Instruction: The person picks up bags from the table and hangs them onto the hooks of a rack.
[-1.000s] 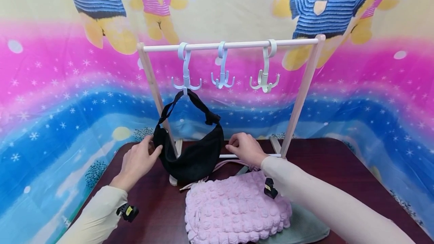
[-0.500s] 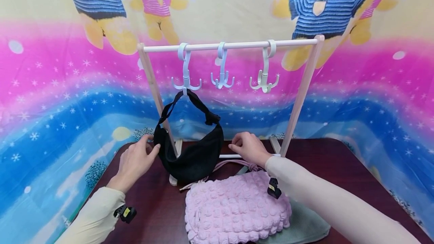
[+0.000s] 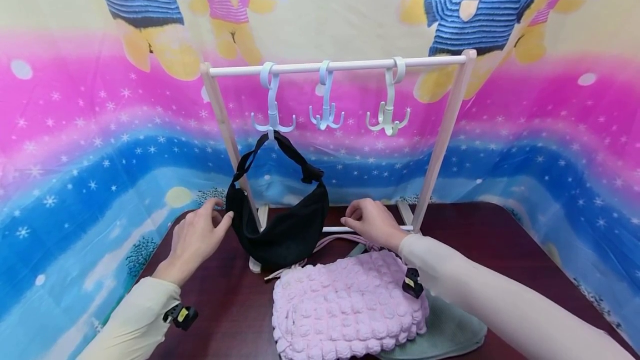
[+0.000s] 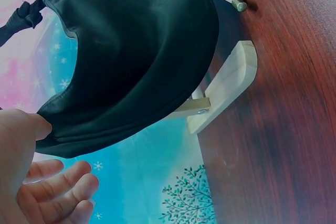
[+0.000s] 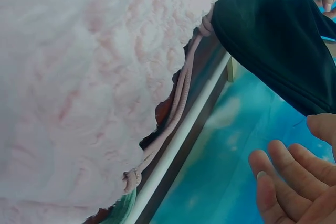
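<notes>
A black shoulder bag (image 3: 280,232) hangs by its knotted strap from the leftmost pale blue hook (image 3: 273,118) on the rack. My left hand (image 3: 197,238) is at the bag's left end. In the left wrist view its thumb (image 4: 39,126) overlaps the bag's tip, while the other fingers (image 4: 68,187) are loosely bent below, apart from the fabric. To the right of the bag, my right hand (image 3: 372,221) hovers with relaxed fingers and holds nothing. A pink puffy bag (image 3: 350,307) with drawstring cords lies in front, partly over a grey-green bag (image 3: 445,329).
The wooden rack's white top bar (image 3: 350,65) also carries a second blue hook (image 3: 326,110) and a pale green hook (image 3: 388,113). A low white bar (image 5: 181,145) joins its feet on the dark red table (image 3: 220,304). Behind hangs a printed cloth (image 3: 520,143).
Both hands have drawn slightly away from the black bag, the left to the left and the right to the right. The bag hangs as before.
</notes>
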Tool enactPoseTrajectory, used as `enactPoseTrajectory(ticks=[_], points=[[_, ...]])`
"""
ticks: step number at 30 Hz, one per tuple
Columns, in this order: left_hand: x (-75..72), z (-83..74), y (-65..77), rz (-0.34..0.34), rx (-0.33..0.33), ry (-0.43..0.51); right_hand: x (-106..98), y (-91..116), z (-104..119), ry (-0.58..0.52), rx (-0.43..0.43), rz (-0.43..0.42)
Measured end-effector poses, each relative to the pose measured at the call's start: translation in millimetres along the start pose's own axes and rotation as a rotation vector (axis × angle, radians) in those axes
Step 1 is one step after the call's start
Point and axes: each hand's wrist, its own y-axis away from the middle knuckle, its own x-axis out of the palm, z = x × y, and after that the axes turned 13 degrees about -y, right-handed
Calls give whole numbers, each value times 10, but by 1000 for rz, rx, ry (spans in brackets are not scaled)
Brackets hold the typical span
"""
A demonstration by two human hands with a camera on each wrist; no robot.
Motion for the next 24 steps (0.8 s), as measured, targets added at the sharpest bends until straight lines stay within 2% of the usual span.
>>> enactPoseTrajectory(ticks=[8,24], points=[[2,-44,-3,-12,4,3,-23,33,-25,4,2,-4],[41,-24,64,-31,15,-6,-62,95,-38,-18,-31,-5]])
